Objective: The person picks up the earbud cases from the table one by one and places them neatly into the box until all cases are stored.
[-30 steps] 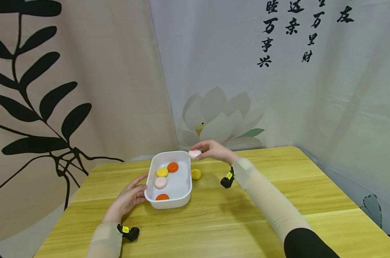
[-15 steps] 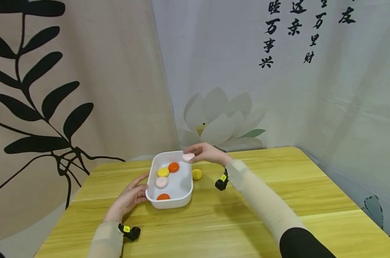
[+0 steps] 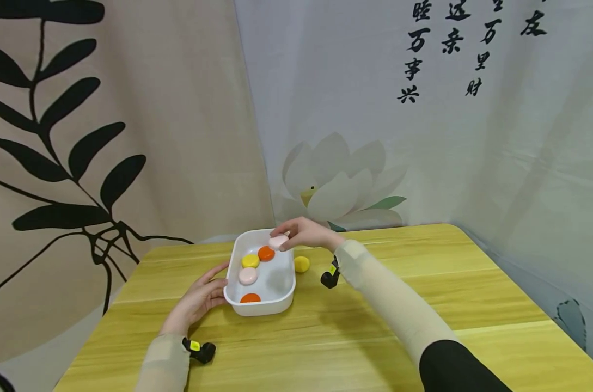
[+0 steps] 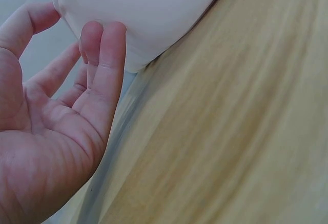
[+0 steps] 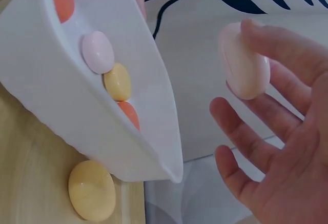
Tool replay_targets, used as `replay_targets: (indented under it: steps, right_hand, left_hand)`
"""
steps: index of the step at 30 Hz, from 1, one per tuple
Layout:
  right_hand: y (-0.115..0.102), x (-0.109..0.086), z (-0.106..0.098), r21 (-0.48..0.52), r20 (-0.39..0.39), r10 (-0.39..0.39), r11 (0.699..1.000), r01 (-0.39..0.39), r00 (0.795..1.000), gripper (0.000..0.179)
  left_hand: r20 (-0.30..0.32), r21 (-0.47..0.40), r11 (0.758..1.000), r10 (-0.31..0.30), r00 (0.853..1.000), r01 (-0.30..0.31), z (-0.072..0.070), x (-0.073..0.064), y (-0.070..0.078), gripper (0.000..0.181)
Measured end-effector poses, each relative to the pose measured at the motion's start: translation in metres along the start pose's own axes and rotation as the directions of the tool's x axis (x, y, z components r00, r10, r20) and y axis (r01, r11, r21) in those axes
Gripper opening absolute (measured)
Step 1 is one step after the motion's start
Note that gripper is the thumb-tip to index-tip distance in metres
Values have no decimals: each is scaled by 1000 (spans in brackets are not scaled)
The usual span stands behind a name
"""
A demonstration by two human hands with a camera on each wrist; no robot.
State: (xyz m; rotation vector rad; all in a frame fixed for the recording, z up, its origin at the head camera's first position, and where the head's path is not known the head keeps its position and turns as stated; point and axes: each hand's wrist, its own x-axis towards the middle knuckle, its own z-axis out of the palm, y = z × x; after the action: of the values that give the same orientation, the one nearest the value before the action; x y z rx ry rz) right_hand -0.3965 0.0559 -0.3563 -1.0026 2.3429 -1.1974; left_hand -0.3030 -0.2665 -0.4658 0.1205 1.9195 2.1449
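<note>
My right hand pinches a smooth, pale pink rounded disc between thumb and fingers, above the far right part of a white plastic box. In the right wrist view the pink disc sits near the fingertips, while the lower fingers spread away from it. My left hand touches the box's left side; the left wrist view shows its fingertips against the white wall. Inside the box lie an orange disc, a yellow one, a pink one and another orange disc, partly hidden by the near wall.
A yellow rounded disc lies on the wooden table just right of the box. Behind the table hangs a printed cloth with leaves, a flower and characters. The table's far edge runs close behind the box.
My right hand has carried the pink disc leftward, from just outside the box's far right rim to over its inside. The left hand stays against the box.
</note>
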Motion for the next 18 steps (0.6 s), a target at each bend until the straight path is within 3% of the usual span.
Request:
replay_targets:
  steps: [18]
  right_hand:
    - [2, 19, 26, -107, 121, -59, 992, 72, 991, 35]
  left_hand:
    - [5, 18, 1000, 0, 1000, 0, 0, 1, 1, 64]
